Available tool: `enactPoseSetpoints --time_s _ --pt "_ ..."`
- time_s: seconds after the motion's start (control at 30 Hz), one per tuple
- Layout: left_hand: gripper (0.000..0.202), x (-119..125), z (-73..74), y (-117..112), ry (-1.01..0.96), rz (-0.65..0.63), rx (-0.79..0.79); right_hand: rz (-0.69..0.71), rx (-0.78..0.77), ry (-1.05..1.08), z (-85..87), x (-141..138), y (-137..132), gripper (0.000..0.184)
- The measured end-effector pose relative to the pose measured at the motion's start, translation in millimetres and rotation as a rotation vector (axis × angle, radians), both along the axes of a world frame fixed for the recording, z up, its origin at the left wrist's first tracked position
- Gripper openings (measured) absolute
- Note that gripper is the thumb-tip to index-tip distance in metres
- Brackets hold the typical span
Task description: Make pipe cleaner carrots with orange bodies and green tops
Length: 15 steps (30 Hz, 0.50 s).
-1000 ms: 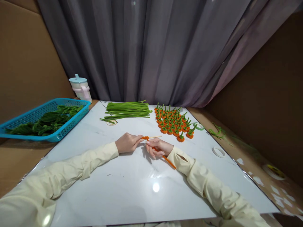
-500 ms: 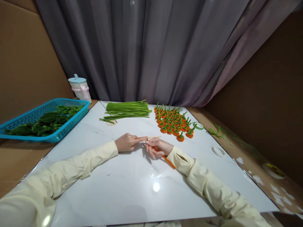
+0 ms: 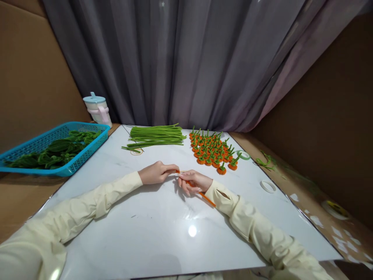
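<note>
My left hand and my right hand meet near the middle of the white tabletop. Both are closed in a pinch on an orange pipe cleaner, whose free end trails back under my right wrist. The thin stick seen earlier between my fingertips is hidden now. Behind my hands lies a cluster of several small orange pieces with green stems, and left of it a bundle of long green pipe cleaners.
A blue basket with dark green leaf shapes stands at the left. A pale lidded jug is behind it. Two tape rings and green scraps lie at the right. A grey curtain hangs behind.
My left hand has closed in over the stick, so its pale tip no longer pokes out to the right. My right hand has barely moved.
</note>
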<state>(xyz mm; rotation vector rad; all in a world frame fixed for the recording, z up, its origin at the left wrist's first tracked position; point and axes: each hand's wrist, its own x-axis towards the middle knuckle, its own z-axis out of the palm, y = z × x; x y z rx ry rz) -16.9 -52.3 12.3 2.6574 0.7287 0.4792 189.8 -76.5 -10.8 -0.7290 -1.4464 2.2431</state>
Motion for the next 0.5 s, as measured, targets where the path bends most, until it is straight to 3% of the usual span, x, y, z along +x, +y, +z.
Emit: enactPoseSetpoints --time_s 0.27,0.5 --pt "0.023 -5 39.5 -2 0.103 0.013 -0.272 0.063 -0.019 -0.029 4.8 3 -2 0.03" --pt "0.026 -11 47.8 -1 0.193 -0.071 -0.591 0.164 -0.031 -0.024 2.6 8 -1 0.029"
